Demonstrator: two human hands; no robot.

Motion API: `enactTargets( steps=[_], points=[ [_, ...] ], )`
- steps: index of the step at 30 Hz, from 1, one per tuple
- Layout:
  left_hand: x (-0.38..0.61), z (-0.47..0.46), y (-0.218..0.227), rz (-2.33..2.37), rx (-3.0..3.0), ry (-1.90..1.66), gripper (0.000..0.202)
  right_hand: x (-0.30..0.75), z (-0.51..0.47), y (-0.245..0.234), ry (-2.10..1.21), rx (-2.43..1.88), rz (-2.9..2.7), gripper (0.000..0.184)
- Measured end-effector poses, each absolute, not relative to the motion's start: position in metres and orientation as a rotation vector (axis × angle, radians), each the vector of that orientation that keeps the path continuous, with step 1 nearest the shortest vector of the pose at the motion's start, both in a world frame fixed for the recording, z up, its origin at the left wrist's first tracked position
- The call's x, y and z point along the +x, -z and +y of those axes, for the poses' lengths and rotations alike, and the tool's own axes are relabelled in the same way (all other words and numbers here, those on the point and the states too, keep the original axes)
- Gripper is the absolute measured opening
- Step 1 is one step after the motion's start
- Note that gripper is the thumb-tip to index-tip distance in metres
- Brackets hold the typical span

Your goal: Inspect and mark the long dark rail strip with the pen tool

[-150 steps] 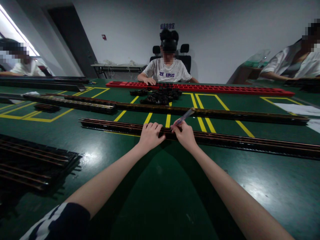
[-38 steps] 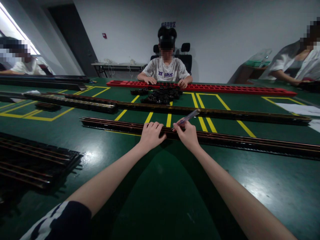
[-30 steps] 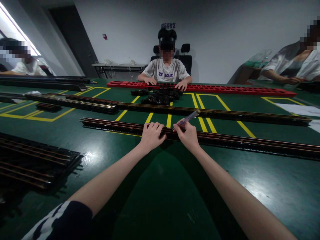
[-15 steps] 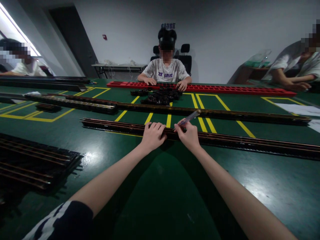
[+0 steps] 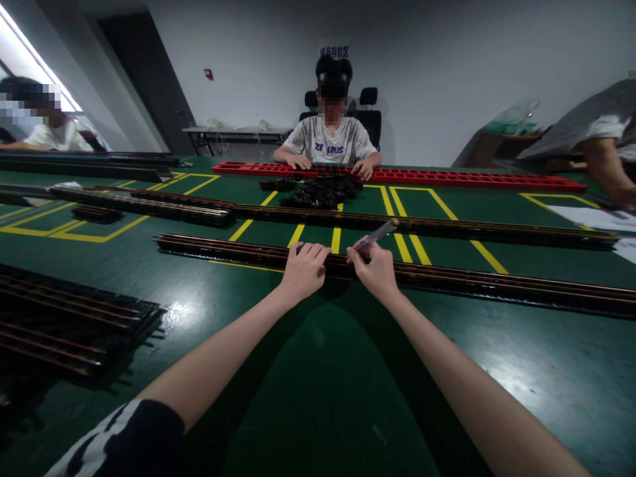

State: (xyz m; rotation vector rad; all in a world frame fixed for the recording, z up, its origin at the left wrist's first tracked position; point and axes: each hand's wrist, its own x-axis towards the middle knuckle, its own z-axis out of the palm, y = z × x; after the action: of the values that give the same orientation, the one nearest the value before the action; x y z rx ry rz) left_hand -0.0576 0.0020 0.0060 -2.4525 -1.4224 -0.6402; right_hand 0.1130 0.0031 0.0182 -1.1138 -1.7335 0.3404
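A long dark strip [image 5: 477, 281] with copper-coloured lines along it crosses the table in front of me, from left of centre to the right edge. My left hand [image 5: 304, 268] is closed over its near side, fingers bent across the top. Just to the right, my right hand [image 5: 375, 268] grips a slim pen-like tool [image 5: 380, 233] with a clear handle, tilted up to the right. The tool's lower end points at the strip between my hands. My fingers hide its tip, so I cannot tell whether it touches.
Another long strip [image 5: 447, 227] lies beyond, with a dark heap of small parts [image 5: 322, 192] behind it. A red slotted rail [image 5: 477, 177] runs before a seated person [image 5: 328, 139]. Stacked dark strips [image 5: 64, 324] occupy the near left. Papers [image 5: 591, 217] lie at right.
The near strip has slid slightly left, and my left thumb has drawn in. My right hand stays almost in place. The person at far right has shifted, reaching an arm down toward the table.
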Motion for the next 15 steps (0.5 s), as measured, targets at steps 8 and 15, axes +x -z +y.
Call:
enactTargets(
  steps=[8, 15],
  points=[
    [-0.0575, 0.0023, -0.0089, -1.416, -2.500, 0.620, 0.041, 0.1115, 0.0015, -0.0184, -0.351, -1.112, -1.731, 0.014],
    [-0.0615, 0.0053, -0.0083, -1.398, -2.608, 0.638, 0.047, 0.1134, 0.0022, -0.0182, -0.325, -1.145, -1.643, 0.014]
  ],
)
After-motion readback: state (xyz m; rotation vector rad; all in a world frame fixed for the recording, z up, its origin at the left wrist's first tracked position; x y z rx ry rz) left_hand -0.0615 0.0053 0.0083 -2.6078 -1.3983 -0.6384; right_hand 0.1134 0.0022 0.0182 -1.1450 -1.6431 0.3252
